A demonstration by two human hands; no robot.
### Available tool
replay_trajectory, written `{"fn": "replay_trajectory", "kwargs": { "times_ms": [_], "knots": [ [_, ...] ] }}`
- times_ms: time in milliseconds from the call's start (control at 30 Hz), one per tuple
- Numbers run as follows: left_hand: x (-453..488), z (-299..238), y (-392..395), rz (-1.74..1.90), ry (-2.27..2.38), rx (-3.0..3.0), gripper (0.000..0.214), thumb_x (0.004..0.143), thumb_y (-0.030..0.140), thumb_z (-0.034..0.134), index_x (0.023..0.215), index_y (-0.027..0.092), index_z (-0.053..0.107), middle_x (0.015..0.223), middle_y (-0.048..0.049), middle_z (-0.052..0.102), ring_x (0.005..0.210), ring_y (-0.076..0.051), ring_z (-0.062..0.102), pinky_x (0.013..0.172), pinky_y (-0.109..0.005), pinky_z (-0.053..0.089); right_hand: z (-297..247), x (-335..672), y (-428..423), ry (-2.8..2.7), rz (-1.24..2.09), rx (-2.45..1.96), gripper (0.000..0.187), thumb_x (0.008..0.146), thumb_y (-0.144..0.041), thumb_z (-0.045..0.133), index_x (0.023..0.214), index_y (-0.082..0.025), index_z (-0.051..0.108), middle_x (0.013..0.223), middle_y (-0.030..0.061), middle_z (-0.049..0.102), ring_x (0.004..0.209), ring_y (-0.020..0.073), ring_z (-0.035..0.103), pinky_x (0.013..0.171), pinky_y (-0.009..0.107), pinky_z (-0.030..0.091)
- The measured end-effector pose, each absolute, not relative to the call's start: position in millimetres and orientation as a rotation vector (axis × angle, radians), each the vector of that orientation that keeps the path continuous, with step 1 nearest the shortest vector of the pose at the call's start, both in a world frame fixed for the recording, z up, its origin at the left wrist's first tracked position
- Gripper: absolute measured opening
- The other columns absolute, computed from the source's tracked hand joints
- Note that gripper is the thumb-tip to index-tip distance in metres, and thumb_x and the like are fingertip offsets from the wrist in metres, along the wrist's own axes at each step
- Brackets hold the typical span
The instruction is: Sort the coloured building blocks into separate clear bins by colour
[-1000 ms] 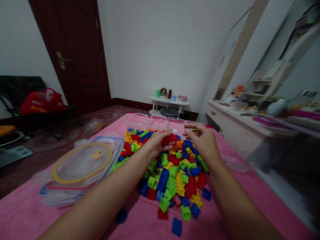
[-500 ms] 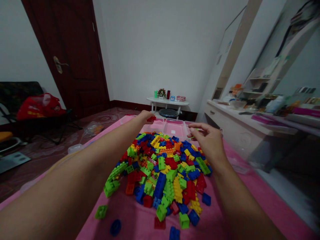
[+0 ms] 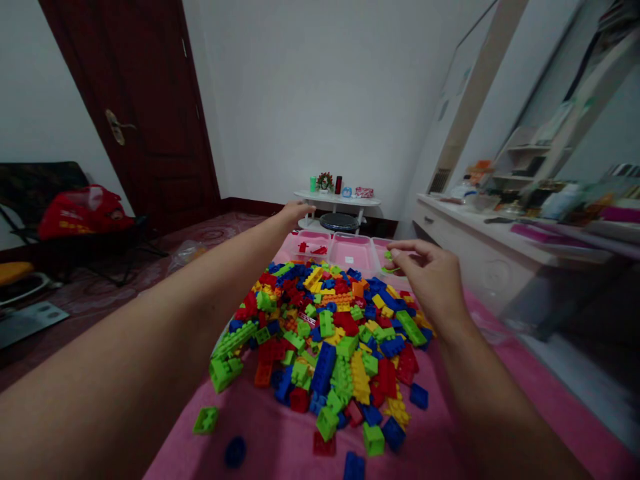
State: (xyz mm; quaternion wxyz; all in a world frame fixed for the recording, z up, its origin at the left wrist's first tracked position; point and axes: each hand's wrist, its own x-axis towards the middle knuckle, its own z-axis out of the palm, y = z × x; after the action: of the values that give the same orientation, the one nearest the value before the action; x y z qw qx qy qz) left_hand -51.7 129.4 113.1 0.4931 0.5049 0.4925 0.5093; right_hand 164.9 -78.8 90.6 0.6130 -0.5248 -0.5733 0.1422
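Note:
Toy building bricks (image 3: 325,367) in red, green, blue, yellow and orange lie heaped on a pink cloth (image 3: 280,447). Beyond the heap stands a clear plastic tray (image 3: 353,238) with compartments. Red bricks (image 3: 320,250) lie in its left compartment. My left hand (image 3: 296,212) is raised above and behind that compartment, empty, its fingers stretched forward. Over the right compartment is my right hand (image 3: 425,270), fingers curved and apart. Small green bricks (image 3: 389,255) show by its fingertips, apparently in the tray.
A white side table (image 3: 340,199) with small ornaments stands against the far wall. To the right is a cluttered dresser (image 3: 465,233). A red bag (image 3: 83,212) rests on a chair at left, near a dark door (image 3: 145,120). Loose bricks lie near the cloth's front.
My left hand has let go of a red brick and risen away from the tray. Red bricks now show in the left compartment. My right hand has moved slightly right.

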Motion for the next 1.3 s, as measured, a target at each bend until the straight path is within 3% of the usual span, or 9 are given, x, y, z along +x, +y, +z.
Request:
{"fn": "replay_trajectory", "kwargs": {
  "times_ms": [133,300,433,533,633,767,967,1133,1300],
  "knots": [
    [-50.3,117.2,109.1,1.149,1.284,1.49,0.018,0.069,0.019,0.069,0.085,0.013,0.065,0.076,-0.007,0.064,0.074,-0.018,0.058,0.064,-0.026,0.044,83.8,165.4,-72.7,-1.394,0.313,-1.235,0.02,0.073,-0.027,0.06,0.085,-0.013,0.069,0.066,0.0048,0.068,0.06,0.0177,0.066,0.055,0.027,0.051],
    [-33.0,82.0,62.8,0.922,1.168,1.828,0.015,0.065,0.019,0.069,0.079,0.014,0.07,0.067,-0.0022,0.064,0.068,-0.016,0.058,0.067,-0.024,0.044,59.8,164.4,-57.4,-1.665,0.19,-1.37,0.018,0.073,-0.02,0.056,0.083,-0.015,0.07,0.083,0.0061,0.071,0.068,0.0177,0.065,0.068,0.031,0.051],
    [-23.0,45.5,15.9,0.875,1.108,2.023,0.03,0.057,0.031,0.076,0.084,0.02,0.07,0.087,-0.004,0.068,0.094,-0.025,0.06,0.087,-0.031,0.043,32.9,162.6,-47.1,-1.923,0.052,-1.452,0.034,0.074,-0.015,0.054,0.106,-0.015,0.067,0.108,0.0087,0.068,0.095,0.0212,0.063,0.09,0.035,0.046],
    [-22.6,29.2,-13.6,0.891,1.045,2.144,0.04,0.06,0.042,0.075,0.094,0.024,0.069,0.1,-0.0068,0.066,0.108,-0.029,0.053,0.098,-0.035,0.037,15.7,162.6,-42.1,-2.058,0.012,-1.482,0.047,0.075,-0.013,0.052,0.122,-0.011,0.059,0.123,0.0121,0.061,0.115,0.0231,0.054,0.102,0.035,0.037],
    [-24.2,21.9,-30.7,0.821,1.113,2.36,0.052,0.068,0.049,0.068,0.112,0.022,0.064,0.118,-0.0126,0.058,0.118,-0.033,0.045,0.103,-0.042,0.031,6.8,163.1,-39.9,-2.153,0.013,-1.538,0.052,0.076,-0.012,0.05,0.128,-0.01,0.054,0.127,0.0127,0.058,0.117,0.0228,0.053,0.103,0.035,0.035],
    [-24.5,19.9,-38.3,0.707,1.197,2.571,0.061,0.074,0.049,0.062,0.127,0.02,0.053,0.129,-0.0163,0.047,0.122,-0.035,0.04,0.104,-0.045,0.029,6.8,163.9,-39.5,-2.195,-0.049,-1.579,0.045,0.076,-0.015,0.051,0.121,-0.015,0.06,0.12,0.0102,0.063,0.111,0.023,0.056,0.099,0.035,0.038],
    [-24.2,28.3,-45.0,0.625,1.267,2.618,0.059,0.073,0.052,0.062,0.123,0.022,0.054,0.116,-0.0143,0.054,0.112,-0.033,0.048,0.098,-0.041,0.036,10.1,165.3,-37.8,-2.184,-0.193,-1.632,0.04,0.076,-0.02,0.055,0.115,-0.016,0.063,0.112,0.0113,0.065,0.104,0.0245,0.057,0.093,0.035,0.04],
    [-30.5,33.3,-38.6,0.738,1.219,2.587,0.05,0.067,0.052,0.069,0.107,0.024,0.066,0.102,-0.0115,0.062,0.099,-0.031,0.056,0.085,-0.036,0.043,12.5,161.3,-41.1,-2.195,-0.189,-1.671,0.026,0.076,-0.023,0.056,0.098,-0.017,0.068,0.097,0.0094,0.066,0.092,0.022,0.058,0.084,0.032,0.041],
    [-40.6,29.7,-19.4,0.824,1.173,2.412,0.02,0.067,0.021,0.069,0.086,0.026,0.074,0.068,-0.0031,0.065,0.069,-0.021,0.06,0.072,-0.029,0.045,17.8,159.7,-45.2,-2.186,-0.033,-1.596,0.024,0.072,-0.019,0.061,0.095,-0.017,0.067,0.099,0.0077,0.065,0.093,0.0206,0.058,0.083,0.03,0.042]
  ]
}}
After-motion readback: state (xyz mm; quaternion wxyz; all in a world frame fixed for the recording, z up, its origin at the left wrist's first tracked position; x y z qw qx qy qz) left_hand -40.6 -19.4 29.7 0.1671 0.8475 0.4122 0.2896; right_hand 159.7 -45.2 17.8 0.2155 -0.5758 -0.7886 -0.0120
